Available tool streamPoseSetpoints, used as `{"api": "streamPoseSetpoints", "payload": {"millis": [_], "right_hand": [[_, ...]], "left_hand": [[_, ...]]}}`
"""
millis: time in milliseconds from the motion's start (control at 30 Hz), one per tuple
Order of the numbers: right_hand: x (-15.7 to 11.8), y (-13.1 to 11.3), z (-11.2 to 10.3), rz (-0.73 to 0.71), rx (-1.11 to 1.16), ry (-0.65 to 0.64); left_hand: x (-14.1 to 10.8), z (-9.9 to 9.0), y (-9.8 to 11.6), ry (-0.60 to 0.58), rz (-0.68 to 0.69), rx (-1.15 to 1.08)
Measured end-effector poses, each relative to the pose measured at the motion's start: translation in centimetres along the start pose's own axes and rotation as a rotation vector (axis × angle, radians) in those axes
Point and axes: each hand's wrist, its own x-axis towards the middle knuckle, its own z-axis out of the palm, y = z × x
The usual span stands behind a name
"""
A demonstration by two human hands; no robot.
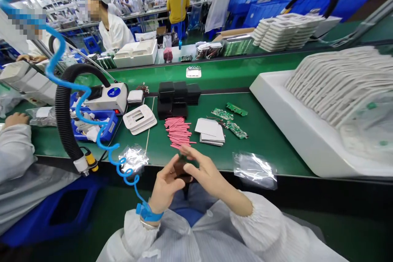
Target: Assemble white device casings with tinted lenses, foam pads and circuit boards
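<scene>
Low in front of me, just off the bench's near edge, my left hand (165,187) holds a small dark blocky thing (180,166) between thumb and fingers. My right hand (206,168) reaches over it from the other side, thumb and fingertips at its upper part. The block is blurred and partly covered, so its exact kind is hidden. A blue wrist strap (149,212) with a coiled cord circles my left wrist. Just beyond my fingers lie pink strips (178,131) in a loose pile. White square pads (211,132) are stacked to their right, and black boxes (173,98) behind.
Green circuit boards (236,127) lie right of the pads. A large white tray (276,90) of white casings fills the right side. To the left stand white frames (139,118), a blue bin (107,129) and a black hose (63,110). A co-worker's sleeve (15,147) is at far left.
</scene>
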Motion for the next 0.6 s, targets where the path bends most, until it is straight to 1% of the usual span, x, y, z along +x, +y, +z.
{"api": "streamPoseSetpoints", "payload": {"millis": [67, 133, 233, 300, 367, 433, 467, 500, 533, 567, 600], "right_hand": [[-0.1, -0.2, 0.9, 0.136, 0.166, -0.035], [-0.2, -0.2, 1.9, 0.207, 0.306, -0.036], [-0.2, 0.0, 2.6, 0.240, 0.453, -0.012], [-0.2, 0.2, 2.4, 0.246, 0.512, -0.016], [-0.1, 0.3, 2.1, 0.252, 0.549, -0.048], [-0.2, 0.2, 1.7, 0.258, 0.547, -0.087], [-0.2, 0.0, 1.5, 0.248, 0.508, -0.073], [-0.3, -0.1, 1.4, 0.225, 0.437, -0.023], [-0.4, -0.3, 1.4, 0.190, 0.343, 0.053], [-0.5, -0.5, 1.4, 0.150, 0.244, 0.127], [-0.5, -0.6, 1.4, 0.115, 0.165, 0.173]], "left_hand": [[-0.1, 0.0, -0.4, 0.007, 0.057, 0.105], [-0.2, -0.1, -0.6, 0.004, 0.083, 0.154], [-0.3, -0.1, -0.5, -0.055, 0.076, 0.088], [-0.4, 0.0, -0.2, -0.081, 0.055, 0.019], [-0.5, 0.2, 0.2, -0.088, 0.021, -0.030], [-0.6, 0.4, 0.5, -0.099, -0.019, -0.064], [-0.5, 0.4, 0.5, -0.100, -0.031, -0.077], [-0.5, 0.3, 0.5, -0.089, -0.028, -0.084], [-0.4, 0.3, 0.5, -0.067, -0.010, -0.080], [-0.4, 0.1, 0.3, -0.038, 0.014, -0.057], [-0.3, 0.0, 0.2, -0.002, 0.043, -0.018]]}}
